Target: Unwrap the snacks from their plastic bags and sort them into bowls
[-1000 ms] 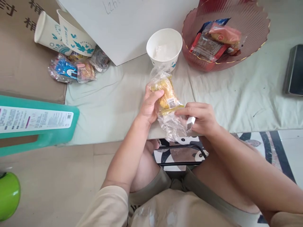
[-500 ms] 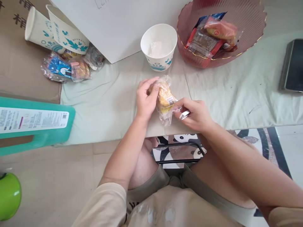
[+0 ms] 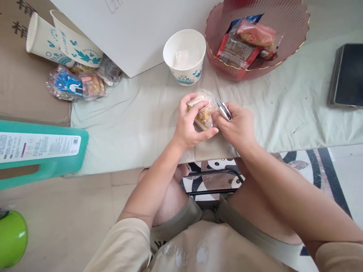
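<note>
A clear plastic packet with yellow food inside lies over the cloth-covered table, between my two hands. My left hand curves around it, fingers over the top and left side, thumb stretched along the near edge. My right hand is closed on a small silver metal tool that looks like nail clippers; its fingertips touch the packet's right side. Just beyond the packet stands a white paper cup, upright, with something clear and shiny inside.
A pink ribbed bowl holds several wrapped snacks. At the right lies a dark flat device. Two paper cups lie tilted at the upper left above wrapped snacks. A white box and a green jug stand near.
The packet has turned and shifted slightly right. My left hand has moved right, now spread over it. My right hand has risen, its metal tool now pointing up and away.
</note>
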{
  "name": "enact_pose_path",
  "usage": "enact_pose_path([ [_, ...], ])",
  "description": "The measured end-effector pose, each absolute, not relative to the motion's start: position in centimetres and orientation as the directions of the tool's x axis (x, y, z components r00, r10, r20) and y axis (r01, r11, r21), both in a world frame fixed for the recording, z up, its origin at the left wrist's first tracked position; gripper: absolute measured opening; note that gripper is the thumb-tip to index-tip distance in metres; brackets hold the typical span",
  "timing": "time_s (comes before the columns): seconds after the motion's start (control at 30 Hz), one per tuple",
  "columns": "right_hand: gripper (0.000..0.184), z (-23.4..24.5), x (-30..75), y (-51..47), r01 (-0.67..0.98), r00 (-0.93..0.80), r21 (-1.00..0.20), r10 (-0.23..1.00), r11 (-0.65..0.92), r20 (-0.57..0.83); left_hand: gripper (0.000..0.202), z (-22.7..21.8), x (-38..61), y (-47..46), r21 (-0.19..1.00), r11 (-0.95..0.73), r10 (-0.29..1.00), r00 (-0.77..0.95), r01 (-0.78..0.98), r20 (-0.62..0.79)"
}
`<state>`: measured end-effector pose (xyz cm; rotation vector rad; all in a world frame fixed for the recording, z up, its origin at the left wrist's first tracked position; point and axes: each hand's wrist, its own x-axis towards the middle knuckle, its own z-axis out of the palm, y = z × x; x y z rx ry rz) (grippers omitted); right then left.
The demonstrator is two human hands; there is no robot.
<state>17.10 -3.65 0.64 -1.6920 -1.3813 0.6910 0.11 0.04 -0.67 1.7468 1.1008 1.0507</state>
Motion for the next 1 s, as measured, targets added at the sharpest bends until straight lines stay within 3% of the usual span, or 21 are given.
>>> enact_pose_path([
  [0.2, 0.013, 0.0, 17.0, -3.5, 0.498, 0.270, -0.867, 0.944, 0.029, 0.187, 0.045, -2.3, 0.8, -0.1, 0.800, -0.366, 0.930, 0.153, 0.475, 0.334],
  [0.33, 0.018, 0.2, 17.2, -3.9, 0.471, 0.256, -0.872, 0.925, 0.135, 0.281, 0.040, -2.6, 0.4, 0.4, 0.792, -0.378, 0.920, 0.095, 0.479, 0.381],
  [0.6, 0.026, 0.0, 16.2, -4.5, 0.238, 0.069, -0.966, 0.990, 0.103, 0.123, 0.042, -1.4, 0.7, 0.1, 0.825, -0.355, 0.933, 0.106, 0.440, 0.345],
  [0.67, 0.027, 0.0, 16.3, -4.3, 0.277, 0.111, -0.954, 0.983, 0.112, 0.148, 0.043, -1.1, 0.8, 0.0, 0.825, -0.371, 0.926, 0.107, 0.427, 0.361],
  [0.83, 0.029, -0.1, 16.8, -4.2, 0.573, 0.166, -0.811, 0.952, 0.119, 0.257, 0.039, -0.7, 0.8, -0.3, 0.833, -0.373, 0.928, 0.176, 0.408, 0.329],
  [1.0, 0.025, 0.0, 16.6, -4.5, 0.654, 0.179, -0.747, 0.937, 0.115, 0.301, 0.023, -0.8, 0.9, -0.5, 0.818, -0.375, 0.927, 0.154, 0.436, 0.342],
])
